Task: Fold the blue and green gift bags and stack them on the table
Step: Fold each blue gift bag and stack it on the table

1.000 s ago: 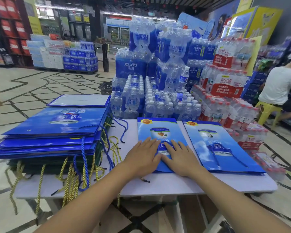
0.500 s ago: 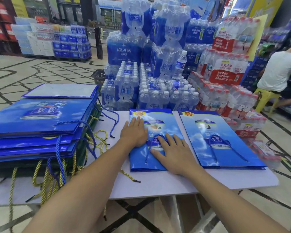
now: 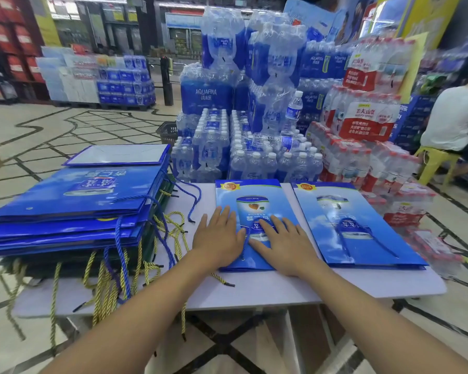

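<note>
A flattened blue gift bag lies in the middle of the white table. My left hand presses flat on its left edge, fingers straight. My right hand presses flat on its lower middle, over the blue cord handle. A second flat blue bag lies just to the right. On the left stands a stack of folded blue bags over dark green bags, with blue and yellow cords hanging off the table's front edge.
Behind the table rise shrink-wrapped packs of water bottles, with red-labelled packs to the right. A person in a white shirt sits on a yellow stool at far right. Tiled floor stretches to the left.
My left hand slid back down the bag's left edge toward me. The right hand stays pressed on the bag. The camera view shifted slightly.
</note>
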